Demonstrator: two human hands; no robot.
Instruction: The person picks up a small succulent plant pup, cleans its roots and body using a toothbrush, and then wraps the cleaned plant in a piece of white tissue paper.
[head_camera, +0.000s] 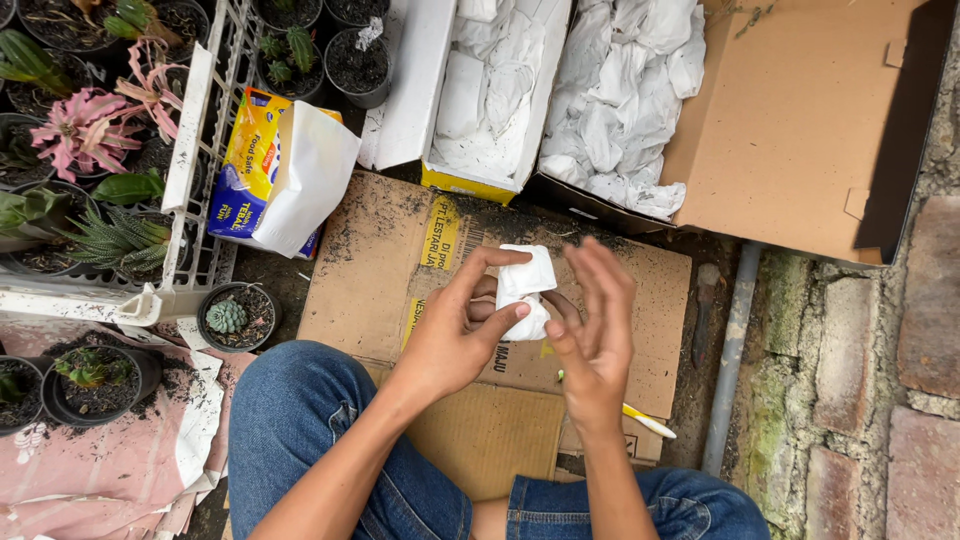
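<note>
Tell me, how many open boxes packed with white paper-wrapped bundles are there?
2. A narrow white box with a yellow edge stands top centre; a wider brown cardboard box lies right of it. Others may be out of frame. The left hand holds one bundle.

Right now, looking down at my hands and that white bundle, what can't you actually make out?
- Head view: what is inside the white paper bundle; the wrapping and left hand cover it.
- Right hand: motion-blurred, so contact with the bundle is unclear.
- Contents of the wrapped bundles in the cardboard box: hidden by paper.
- Top-left pots: cut off by the edge.
</note>
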